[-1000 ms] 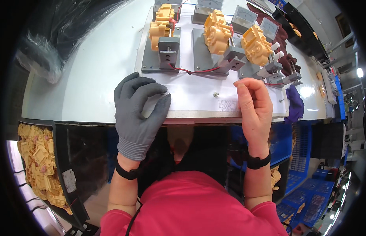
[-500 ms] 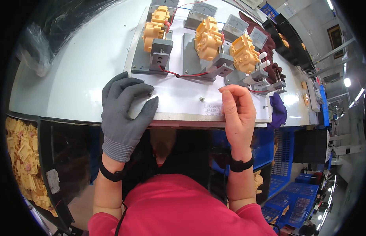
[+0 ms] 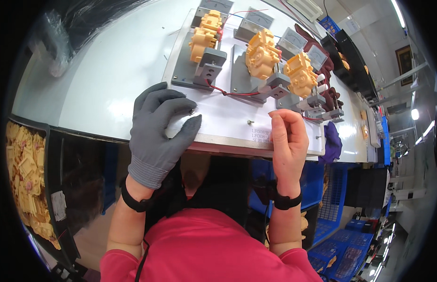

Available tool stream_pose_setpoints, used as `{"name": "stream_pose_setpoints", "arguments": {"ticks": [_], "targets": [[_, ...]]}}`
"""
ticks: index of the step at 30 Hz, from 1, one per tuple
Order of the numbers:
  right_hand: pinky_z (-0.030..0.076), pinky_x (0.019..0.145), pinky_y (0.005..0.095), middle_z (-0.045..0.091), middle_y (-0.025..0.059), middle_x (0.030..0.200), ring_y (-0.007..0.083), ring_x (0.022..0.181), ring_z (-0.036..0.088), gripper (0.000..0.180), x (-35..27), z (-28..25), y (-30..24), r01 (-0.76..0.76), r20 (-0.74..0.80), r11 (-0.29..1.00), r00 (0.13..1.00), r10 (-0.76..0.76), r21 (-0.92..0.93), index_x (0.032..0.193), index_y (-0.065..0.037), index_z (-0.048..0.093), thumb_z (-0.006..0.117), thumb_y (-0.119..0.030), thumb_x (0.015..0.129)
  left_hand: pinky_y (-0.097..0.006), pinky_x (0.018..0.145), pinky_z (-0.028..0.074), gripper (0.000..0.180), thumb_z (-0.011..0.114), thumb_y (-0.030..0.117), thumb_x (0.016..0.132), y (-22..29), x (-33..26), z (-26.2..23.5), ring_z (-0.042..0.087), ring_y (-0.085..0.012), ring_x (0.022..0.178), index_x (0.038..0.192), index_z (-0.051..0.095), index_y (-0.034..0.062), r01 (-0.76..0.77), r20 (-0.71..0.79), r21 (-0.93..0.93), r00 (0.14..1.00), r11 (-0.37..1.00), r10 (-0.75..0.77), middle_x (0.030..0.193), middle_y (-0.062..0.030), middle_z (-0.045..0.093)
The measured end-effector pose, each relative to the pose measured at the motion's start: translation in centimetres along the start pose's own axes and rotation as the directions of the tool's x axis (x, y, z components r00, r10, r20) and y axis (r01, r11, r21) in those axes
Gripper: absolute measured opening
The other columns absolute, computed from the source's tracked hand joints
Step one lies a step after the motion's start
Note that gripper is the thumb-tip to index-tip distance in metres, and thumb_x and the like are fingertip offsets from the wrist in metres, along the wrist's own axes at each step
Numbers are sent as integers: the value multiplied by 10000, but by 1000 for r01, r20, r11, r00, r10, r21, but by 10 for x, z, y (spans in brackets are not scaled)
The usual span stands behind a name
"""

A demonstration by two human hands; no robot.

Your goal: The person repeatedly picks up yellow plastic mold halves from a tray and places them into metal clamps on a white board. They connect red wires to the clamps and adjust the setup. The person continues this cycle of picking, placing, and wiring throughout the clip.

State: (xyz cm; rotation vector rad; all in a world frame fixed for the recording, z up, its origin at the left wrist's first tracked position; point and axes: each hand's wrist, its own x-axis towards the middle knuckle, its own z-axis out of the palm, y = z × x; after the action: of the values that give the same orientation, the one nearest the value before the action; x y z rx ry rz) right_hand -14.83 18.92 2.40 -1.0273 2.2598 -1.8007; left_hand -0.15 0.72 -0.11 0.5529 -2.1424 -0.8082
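My left hand (image 3: 164, 124), in a grey glove, rests on the near left edge of the white test board (image 3: 218, 136). Its thumb and fingers are apart, with a small metal screw (image 3: 192, 112) beside the fingertips. Bare, my right hand (image 3: 290, 138) is at the board's near right edge, fingers curled in and thumb against the index finger; nothing shows in it. Between the hands a second screw (image 3: 250, 122) stands up from the board. Beyond are three tan plastic housings on grey fixtures: left (image 3: 205, 37), middle (image 3: 262, 54) and right (image 3: 300, 75).
Several dial meters (image 3: 255, 19) stand behind the fixtures, joined by red and blue wires. A purple cloth (image 3: 332, 142) lies right of the board, a dark red cloth (image 3: 325, 70) behind it. A bin of tan parts (image 3: 28, 178) is at the left; clear plastic film (image 3: 58, 47) lies far left.
The view has shifted, so the board and fixtures appear a little further right and lower. Both hands keep nearly the same pose against the board.
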Motion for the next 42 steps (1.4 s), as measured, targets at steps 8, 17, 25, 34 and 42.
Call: {"name": "stream_pose_setpoints", "arguments": {"ticks": [8, 17, 25, 34, 42], "targets": [[327, 568, 183, 513, -53, 772, 18, 659, 414, 131, -1, 2, -2, -38, 6, 998, 999, 39, -45, 1072, -29, 621, 543, -119, 1018, -435, 986, 472, 187, 708, 147, 830, -14, -9, -5, 538, -380, 1205, 1009, 701, 90, -97, -48, -118, 995, 988, 92, 1105, -109, 646], [299, 589, 201, 418, -42, 711, 54, 662, 366, 330, -4, -5, 7, 9, -73, 987, 997, -21, -159, 1128, -39, 615, 429, -306, 1075, -363, 894, 522, 186, 628, 219, 957, -46, -102, -82, 641, -292, 1072, 1062, 690, 78, 199, 305, -534, 952, 822, -32, 1129, -111, 670], [302, 622, 214, 392, -43, 743, 66, 679, 330, 445, -1, 5, 0, -54, -105, 983, 994, 36, -175, 1205, 7, 596, 420, -381, 1075, -376, 920, 477, 469, 541, 446, 934, -197, -146, -50, 643, -280, 1029, 1160, 681, 59, 737, 356, -150, 662, 659, -660, 1042, -130, 710], [288, 580, 202, 433, -46, 698, 46, 640, 368, 376, -4, 8, 2, -33, -130, 971, 991, 2, -235, 1092, -31, 621, 429, -353, 1073, -336, 953, 478, 347, 589, 303, 938, -335, -85, 124, 640, -239, 1085, 1218, 671, 116, 574, 271, -307, 818, 760, -508, 1156, -105, 686], [349, 562, 206, 539, 4, 678, 68, 599, 469, 352, -8, 10, -1, 24, -69, 960, 997, -45, -279, 1003, -12, 608, 402, -286, 1080, -340, 954, 479, 346, 589, 293, 941, -329, -85, 97, 634, -238, 1093, 1225, 663, 110, 629, 321, -3, 737, 777, -595, 1167, -106, 677]]}}
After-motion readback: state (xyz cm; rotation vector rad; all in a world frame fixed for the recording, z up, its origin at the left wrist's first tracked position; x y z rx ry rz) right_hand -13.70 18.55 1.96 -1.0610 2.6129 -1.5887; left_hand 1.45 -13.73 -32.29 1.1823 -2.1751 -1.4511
